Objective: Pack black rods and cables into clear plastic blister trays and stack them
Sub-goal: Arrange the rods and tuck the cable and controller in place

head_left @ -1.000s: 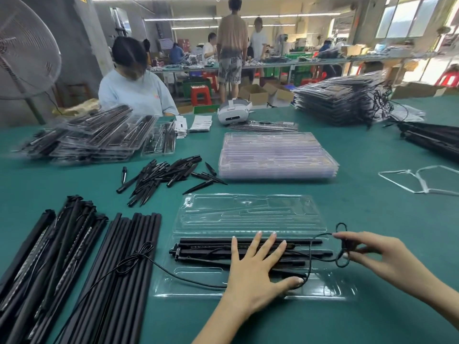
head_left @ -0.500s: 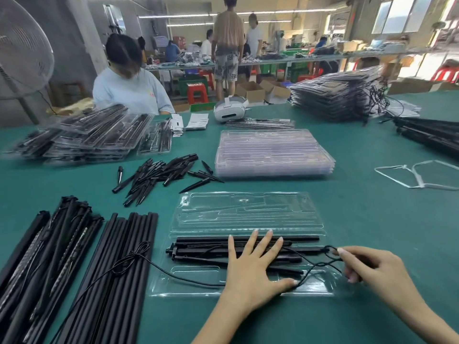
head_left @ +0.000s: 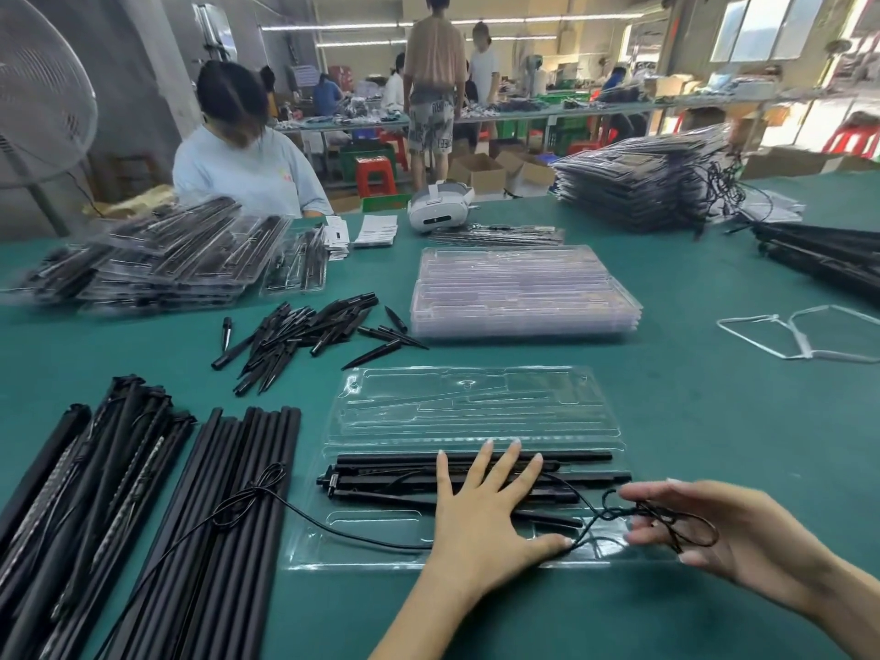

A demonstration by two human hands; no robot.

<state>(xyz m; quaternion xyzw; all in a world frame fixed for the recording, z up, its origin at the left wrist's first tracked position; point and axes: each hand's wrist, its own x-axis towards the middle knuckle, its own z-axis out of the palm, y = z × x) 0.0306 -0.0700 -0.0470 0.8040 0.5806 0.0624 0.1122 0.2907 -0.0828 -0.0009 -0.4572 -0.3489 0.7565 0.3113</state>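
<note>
The open clear plastic blister tray (head_left: 476, 412) lies on the green table (head_left: 714, 421) in front of the person, its lid half folded back away from them and its near half filled with several long black rods (head_left: 381, 473) lying side by side. The left hand (head_left: 481, 512) rests flat on those rods with fingers spread, as it did a second ago. The right hand (head_left: 724, 535) has shifted: the thin black cable (head_left: 666, 519), earlier held out past the tray's right end, is now gathered into a loose bundle over the tray's near right corner, pinched between thumb and fingertips. The cable's other end trails left across the tray's near edge to a loose pile of long black rods (head_left: 228, 540). To the right of the tray the table is bare up to a white strap loop (head_left: 800, 331). Behind the tray sits a stack of empty clear trays (head_left: 519, 292), with a scatter of short black spikes (head_left: 305, 335) to its left.
</note>
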